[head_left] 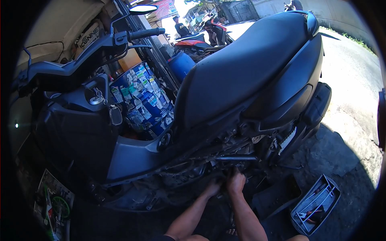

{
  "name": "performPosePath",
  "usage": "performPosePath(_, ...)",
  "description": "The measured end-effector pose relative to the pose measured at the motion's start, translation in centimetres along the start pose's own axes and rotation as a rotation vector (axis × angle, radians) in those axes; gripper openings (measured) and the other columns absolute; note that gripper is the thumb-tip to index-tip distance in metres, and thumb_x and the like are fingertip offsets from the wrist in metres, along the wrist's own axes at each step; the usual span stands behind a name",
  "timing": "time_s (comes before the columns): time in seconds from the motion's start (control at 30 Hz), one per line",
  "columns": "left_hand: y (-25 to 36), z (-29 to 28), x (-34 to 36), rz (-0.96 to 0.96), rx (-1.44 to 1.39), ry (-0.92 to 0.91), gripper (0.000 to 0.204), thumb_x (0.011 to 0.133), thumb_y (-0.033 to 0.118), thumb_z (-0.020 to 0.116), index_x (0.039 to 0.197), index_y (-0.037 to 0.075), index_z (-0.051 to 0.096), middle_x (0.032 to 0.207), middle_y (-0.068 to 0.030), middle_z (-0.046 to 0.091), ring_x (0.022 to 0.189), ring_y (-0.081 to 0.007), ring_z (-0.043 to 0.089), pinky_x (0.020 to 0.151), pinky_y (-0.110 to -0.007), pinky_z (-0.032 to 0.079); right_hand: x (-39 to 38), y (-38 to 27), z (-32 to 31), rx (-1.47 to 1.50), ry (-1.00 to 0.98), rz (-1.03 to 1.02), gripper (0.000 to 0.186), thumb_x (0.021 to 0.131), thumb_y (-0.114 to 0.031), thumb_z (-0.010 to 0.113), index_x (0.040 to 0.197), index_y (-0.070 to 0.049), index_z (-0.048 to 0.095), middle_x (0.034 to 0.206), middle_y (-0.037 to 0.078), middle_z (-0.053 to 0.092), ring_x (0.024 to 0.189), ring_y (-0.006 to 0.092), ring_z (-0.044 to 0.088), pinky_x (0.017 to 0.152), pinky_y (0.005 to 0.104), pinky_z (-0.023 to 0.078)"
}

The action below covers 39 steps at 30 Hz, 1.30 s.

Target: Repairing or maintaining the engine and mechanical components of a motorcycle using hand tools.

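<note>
Reaching under one scooter (241, 80): left hand (212, 187), right hand (235, 181).

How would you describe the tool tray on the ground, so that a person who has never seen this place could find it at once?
Start from the big dark scooter that fills the view, and go to its rear end on the right. On the ground below it, right of the person's right hand, lies an open rectangular tool tray of grey plastic. Nothing else nearby has its divided compartments with small tools inside.

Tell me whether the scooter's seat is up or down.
Down. The dark seat lies closed on the scooter body, with no gap showing; both hands work lower, at the exposed engine area.
</note>
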<state>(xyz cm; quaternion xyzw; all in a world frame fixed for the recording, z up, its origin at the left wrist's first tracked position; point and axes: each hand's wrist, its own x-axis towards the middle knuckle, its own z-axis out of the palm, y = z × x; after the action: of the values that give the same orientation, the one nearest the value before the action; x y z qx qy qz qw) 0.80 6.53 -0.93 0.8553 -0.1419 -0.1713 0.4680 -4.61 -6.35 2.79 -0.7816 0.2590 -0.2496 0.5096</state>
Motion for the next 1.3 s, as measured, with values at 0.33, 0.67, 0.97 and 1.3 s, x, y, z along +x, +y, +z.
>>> performPosePath(0.33,-0.9,-0.3,2.8,0.053,0.078,-0.199,0.041,0.097,0.023,0.047,0.131,0.001,0.052,0.135,-0.017,0.052,0.126,-0.0233,0.047,0.108,-0.036,0.034,0.6,0.7,1.4,0.019,0.08,-0.087,0.018,0.083,-0.02,0.062,0.089,-0.003,0.062,0.082,0.025,0.065,0.078,0.0433,0.064,0.07,0.0507,0.05)
performPosePath(0.67,-4.4,-1.5,5.5,-0.055,-0.038,-0.378,0.051,0.098,0.031,0.048,0.139,0.001,0.043,0.147,-0.016,0.039,0.136,-0.0204,0.035,0.115,-0.034,0.024,0.0,-0.9,0.3,0.069,0.028,-0.037,0.022,0.083,-0.016,0.063,0.096,0.002,0.061,0.084,0.025,0.066,0.081,0.0445,0.064,0.073,0.0498,0.05)
performPosePath(0.97,-2.9,-2.1,3.2,-0.073,-0.039,-0.411,0.044,0.097,0.032,0.05,0.132,0.004,0.054,0.137,-0.012,0.05,0.126,-0.018,0.046,0.109,-0.033,0.032,0.8,-0.5,-0.4,0.208,0.014,0.097,0.024,0.081,-0.009,0.063,0.098,0.007,0.062,0.09,0.027,0.067,0.091,0.0421,0.065,0.08,0.0441,0.051)
performPosePath(1.3,0.4,-4.9,-1.5,-0.074,0.238,-0.127,0.052,0.092,0.039,0.057,0.127,0.0,0.056,0.13,-0.0179,0.056,0.124,-0.0262,0.049,0.104,-0.035,0.037,1.6,-1.5,-1.2,0.324,-0.006,0.238,0.025,0.079,-0.006,0.062,0.1,0.007,0.064,0.094,0.023,0.069,0.093,0.0353,0.068,0.082,0.0399,0.051)
